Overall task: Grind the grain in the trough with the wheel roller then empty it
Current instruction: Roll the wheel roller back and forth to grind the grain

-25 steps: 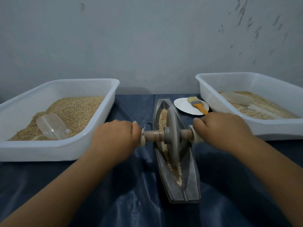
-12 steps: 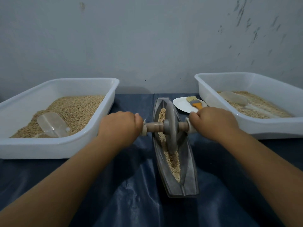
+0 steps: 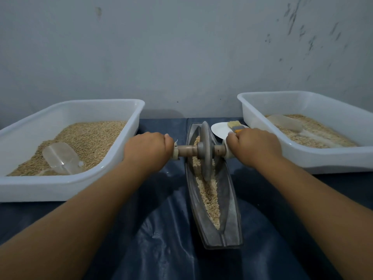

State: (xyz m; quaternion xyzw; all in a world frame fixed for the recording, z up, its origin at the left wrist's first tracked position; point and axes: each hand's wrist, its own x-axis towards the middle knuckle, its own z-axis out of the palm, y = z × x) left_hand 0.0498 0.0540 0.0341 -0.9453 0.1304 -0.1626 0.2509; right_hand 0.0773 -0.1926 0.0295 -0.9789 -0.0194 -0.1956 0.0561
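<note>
Fists first: our left hand (image 3: 148, 151) and right hand (image 3: 253, 147) each wrap an end of the wheel roller (image 3: 204, 151) axle, its disc standing in the grain (image 3: 209, 196) toward the trough (image 3: 230, 199)'s twelve o'clock end. White tubs of grain sit on the bench at nine (image 3: 66, 184) and three (image 3: 331, 158), a brush (image 3: 234, 127) on a plate (image 3: 220, 130) at one o'clock.

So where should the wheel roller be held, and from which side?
By the wooden axle ends, one on each side of the disc, coming from above. The axle sticks out sideways past the narrow trough, and the left hand and right hand grip it so.
</note>
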